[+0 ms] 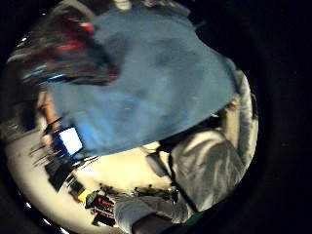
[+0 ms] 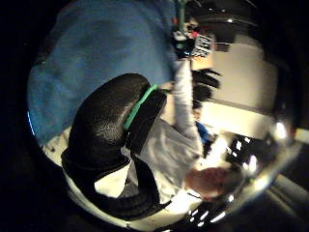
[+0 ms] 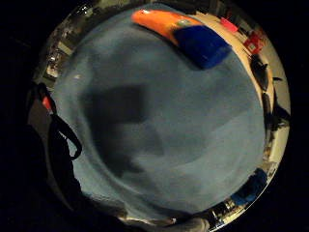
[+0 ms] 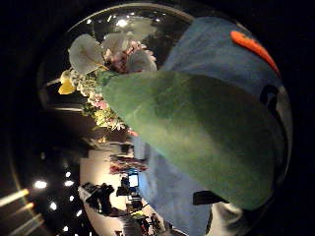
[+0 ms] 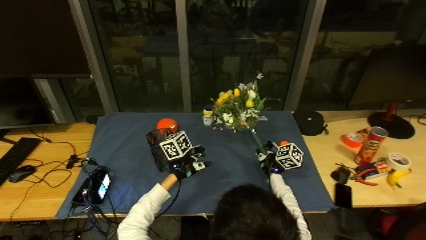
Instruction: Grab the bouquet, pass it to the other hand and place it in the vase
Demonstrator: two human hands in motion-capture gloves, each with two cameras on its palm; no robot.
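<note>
Bouquet: up off the counter, over the blue cloth toward its far edge, blooms high, green wrap tapering down into the right hand.
Right grip: closed round the low end of the wrap; the thumb-side palm view is filled with green paper, flowers fanning out beyond it.
Left hand: hovering over the cloth near the middle, just off the bouquet's side, holding nothing that I can see; whether its fingers are spread or curled, I cannot tell.
Vase: I cannot pick one out for certain.
Handling, my read: light but top-heavy, so it will want to tip. Petals are fragile; the paper is crushable and a bit slick.
Where to take it: the left hand should close on the wrapped stems just above the right hand, never on the blooms.
</note>
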